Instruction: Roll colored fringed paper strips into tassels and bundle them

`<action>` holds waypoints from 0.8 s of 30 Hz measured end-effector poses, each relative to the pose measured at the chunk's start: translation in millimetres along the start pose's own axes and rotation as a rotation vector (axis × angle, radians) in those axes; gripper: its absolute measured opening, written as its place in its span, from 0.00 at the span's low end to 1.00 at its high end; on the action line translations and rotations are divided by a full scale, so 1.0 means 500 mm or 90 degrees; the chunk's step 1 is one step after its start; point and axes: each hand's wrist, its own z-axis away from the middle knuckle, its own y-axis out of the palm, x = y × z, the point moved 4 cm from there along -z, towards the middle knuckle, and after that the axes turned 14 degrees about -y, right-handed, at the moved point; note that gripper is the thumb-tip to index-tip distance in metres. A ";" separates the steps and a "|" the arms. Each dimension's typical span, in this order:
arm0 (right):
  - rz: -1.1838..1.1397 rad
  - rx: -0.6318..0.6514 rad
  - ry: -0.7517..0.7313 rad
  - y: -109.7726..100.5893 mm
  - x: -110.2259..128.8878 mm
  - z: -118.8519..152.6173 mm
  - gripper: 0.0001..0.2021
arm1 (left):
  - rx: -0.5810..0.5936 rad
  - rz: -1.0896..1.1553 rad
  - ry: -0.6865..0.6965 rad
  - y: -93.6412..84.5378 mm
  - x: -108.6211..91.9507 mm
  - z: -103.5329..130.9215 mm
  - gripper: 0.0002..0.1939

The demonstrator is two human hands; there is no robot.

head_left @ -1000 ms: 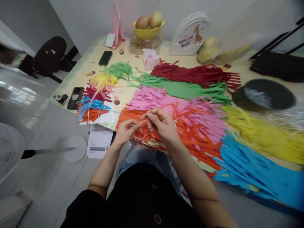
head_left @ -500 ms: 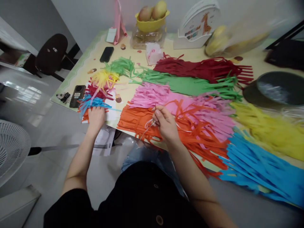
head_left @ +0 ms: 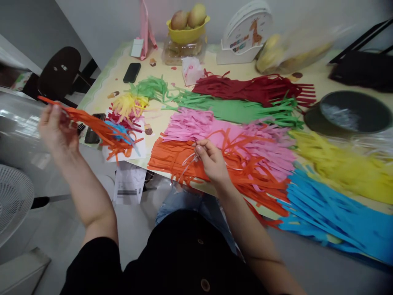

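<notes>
My left hand (head_left: 59, 129) is raised off the table's left edge, fingers closed on one end of a bundle of orange tissue-paper strips (head_left: 92, 121). The strips' loose ends trail down over small blue strips (head_left: 118, 129) and a white sheet. My right hand (head_left: 211, 159) pinches a thin white string (head_left: 189, 159) just above the fringed orange paper (head_left: 166, 153); whether anything else is in the pinch is too small to tell. Behind the orange piece lies fringed pink paper (head_left: 225, 127), then green (head_left: 235, 110) and dark red (head_left: 242, 91).
Fringed blue (head_left: 340, 215) and yellow paper (head_left: 344, 164) spread to the right near a dark round container (head_left: 356, 112). Small yellow (head_left: 127, 105) and green bundles (head_left: 152, 87) lie left, by a phone (head_left: 132, 73). Farther back stand a yellow fruit bowl (head_left: 187, 35) and a white holder (head_left: 239, 56).
My left hand has lifted from the small bundles at the table edge, up and to the left, drawing the orange strips with it. My right hand keeps its pinch on the string.
</notes>
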 end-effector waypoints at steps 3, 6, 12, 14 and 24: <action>0.042 0.003 -0.026 -0.004 0.009 -0.006 0.20 | 0.029 -0.010 0.370 0.034 -0.100 0.128 0.11; 0.085 0.008 -0.063 0.004 0.037 -0.007 0.19 | 0.151 0.038 0.451 0.113 -0.110 0.277 0.09; 0.168 0.049 -0.136 0.037 0.128 0.008 0.10 | 0.344 -0.062 -0.037 0.264 0.055 0.447 0.11; 0.180 0.063 -0.146 0.041 0.140 0.007 0.08 | 0.372 -0.047 -0.071 0.283 0.081 0.472 0.11; 0.177 0.056 -0.129 0.024 0.125 0.003 0.09 | 0.381 -0.031 -0.076 0.311 0.083 0.504 0.11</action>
